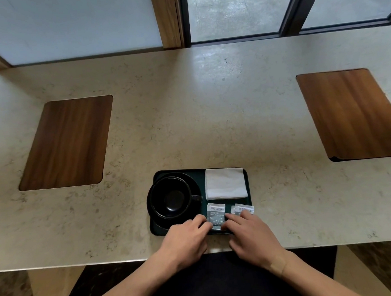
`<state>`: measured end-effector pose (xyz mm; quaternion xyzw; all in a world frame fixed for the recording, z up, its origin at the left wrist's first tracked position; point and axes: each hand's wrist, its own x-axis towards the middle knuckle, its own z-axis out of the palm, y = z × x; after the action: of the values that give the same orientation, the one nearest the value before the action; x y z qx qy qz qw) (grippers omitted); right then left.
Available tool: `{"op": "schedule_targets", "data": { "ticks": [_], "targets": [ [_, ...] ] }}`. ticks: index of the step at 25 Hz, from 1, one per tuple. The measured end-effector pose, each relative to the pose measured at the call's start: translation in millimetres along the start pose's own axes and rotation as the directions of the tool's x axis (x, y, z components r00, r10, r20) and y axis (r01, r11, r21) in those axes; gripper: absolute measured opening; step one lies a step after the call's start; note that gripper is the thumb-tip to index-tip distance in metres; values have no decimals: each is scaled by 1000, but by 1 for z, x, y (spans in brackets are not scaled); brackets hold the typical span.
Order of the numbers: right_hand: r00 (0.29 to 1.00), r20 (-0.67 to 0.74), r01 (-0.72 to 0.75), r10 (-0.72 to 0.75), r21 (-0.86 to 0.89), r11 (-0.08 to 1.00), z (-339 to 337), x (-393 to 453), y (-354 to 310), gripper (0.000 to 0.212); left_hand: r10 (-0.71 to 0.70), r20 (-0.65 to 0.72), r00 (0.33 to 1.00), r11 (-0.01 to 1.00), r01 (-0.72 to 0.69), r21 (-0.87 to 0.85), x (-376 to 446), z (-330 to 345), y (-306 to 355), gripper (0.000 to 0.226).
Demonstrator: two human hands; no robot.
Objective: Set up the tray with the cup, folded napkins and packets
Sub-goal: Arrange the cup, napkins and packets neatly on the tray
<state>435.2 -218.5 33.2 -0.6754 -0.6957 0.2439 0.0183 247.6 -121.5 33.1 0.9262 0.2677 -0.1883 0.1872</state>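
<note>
On the stone counter point(210, 101) the dark tray point(248, 185) already carries the black cup point(170, 197) on its saucer at the left and the folded napkins point(224, 183) at the far right, so what seems left is squaring the packets along the near edge. The left hand point(186, 241) and right hand point(253, 235) each lay loosely curled fingertips on the nearer packet point(215, 215), whether pinching or only pressing I cannot tell; slide it flat with light pressure, parallel to the second packet point(244, 209) at the tray's right rim.
</note>
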Motion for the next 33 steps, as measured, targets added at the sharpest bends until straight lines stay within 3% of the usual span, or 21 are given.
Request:
{"op": "schedule_targets", "data": {
  "ticks": [11, 29, 33],
  "targets": [
    [1000, 4, 5, -5, -5, 1000, 1, 5, -2, 45, -3, 7, 1000, 1000, 3, -4, -2, -3, 3, 48],
    [1000, -24, 13, -12, 38, 999, 9, 6, -1, 47, -3, 50, 999, 1000, 4, -27, 0, -10, 0, 44],
    [988, -155, -11, 28, 108, 994, 1, 0, 1, 38, 2, -32, 1000, 1000, -2, -12, 2, -17, 3, 36]
  ]
}}
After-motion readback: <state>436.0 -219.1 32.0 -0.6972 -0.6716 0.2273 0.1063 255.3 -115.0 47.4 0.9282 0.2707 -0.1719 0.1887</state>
